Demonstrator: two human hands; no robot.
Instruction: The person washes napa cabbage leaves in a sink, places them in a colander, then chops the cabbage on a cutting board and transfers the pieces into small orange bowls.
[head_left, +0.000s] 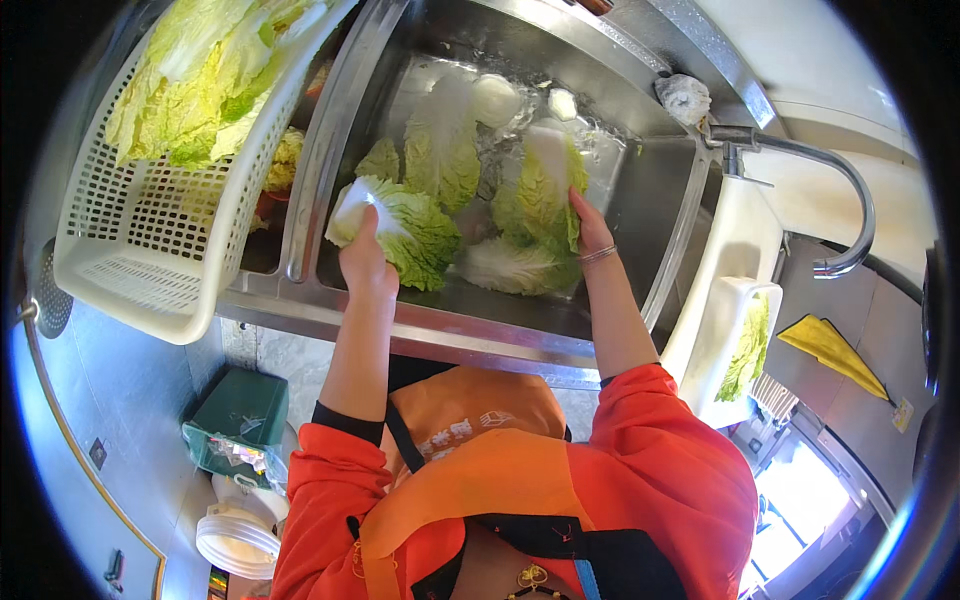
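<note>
My left hand grips the white stem end of a napa cabbage leaf, held above the left part of the steel sink. Over the right part, my right hand has the edge of another cabbage leaf between thumb and fingers; most of the fingers are hidden behind it. Water covers the sink bottom. In it lie more leaves, among them a long upright one and a pale one near the front. Two round white pieces, one of them a larger disc, sit towards the back.
A white perforated basket heaped with cabbage leaves rests over the left basin. The curved faucet points away to the right. Beyond the right rim stands a white container with leaves. A green bin is on the floor, lower left.
</note>
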